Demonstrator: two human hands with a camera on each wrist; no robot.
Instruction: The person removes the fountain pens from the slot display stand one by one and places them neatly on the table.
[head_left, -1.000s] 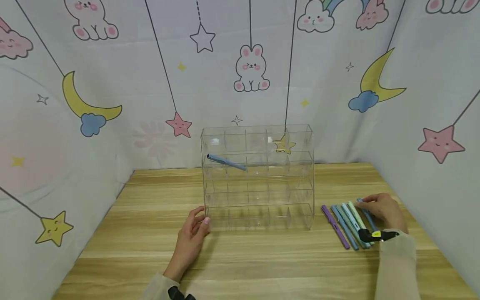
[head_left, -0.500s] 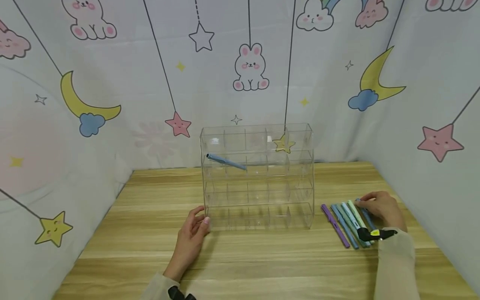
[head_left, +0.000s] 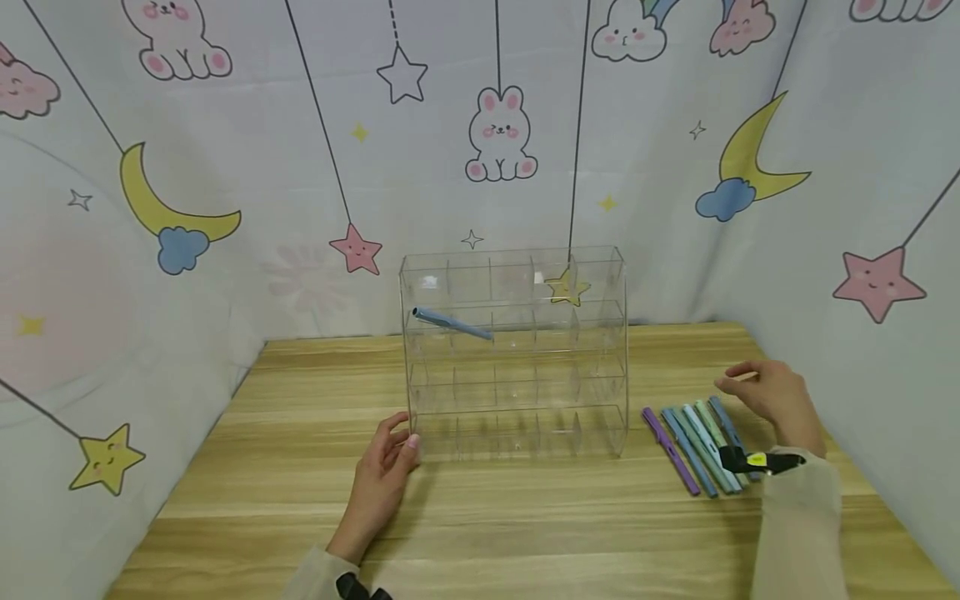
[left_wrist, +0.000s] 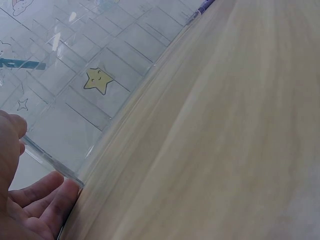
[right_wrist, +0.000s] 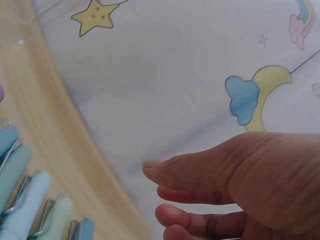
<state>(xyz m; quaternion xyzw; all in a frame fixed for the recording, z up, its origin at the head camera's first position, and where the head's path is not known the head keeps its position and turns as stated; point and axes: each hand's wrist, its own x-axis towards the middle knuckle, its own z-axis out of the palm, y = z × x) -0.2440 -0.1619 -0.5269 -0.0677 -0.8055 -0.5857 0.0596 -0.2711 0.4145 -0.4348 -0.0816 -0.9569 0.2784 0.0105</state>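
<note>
A clear acrylic organizer [head_left: 517, 392] with rows of small compartments stands upright on the table. One blue pen [head_left: 452, 323] leans at a slant in its upper left part. My left hand [head_left: 378, 483] holds the organizer's lower left corner, with the thumb in front and fingers along the side; the left wrist view shows its edge between thumb and fingers [left_wrist: 37, 200]. My right hand [head_left: 776, 404] hovers above the far end of a row of pens, holding nothing, thumb and fingers apart. In that row lie a purple pen [head_left: 670, 452], a light green pen [head_left: 708, 421] and several blue and teal ones.
The wooden table [head_left: 525, 533] extends in front of the organizer. Behind it hangs a white curtain [head_left: 435, 167] printed with stars, moons and rabbits, which also closes off both sides. A black wrist camera [head_left: 757, 460] partly covers the pens' near ends.
My right hand has let go of the rightmost blue pen and lifted up and slightly right, away from it. That pen now lies beside the light green one. The left hand has stayed put.
</note>
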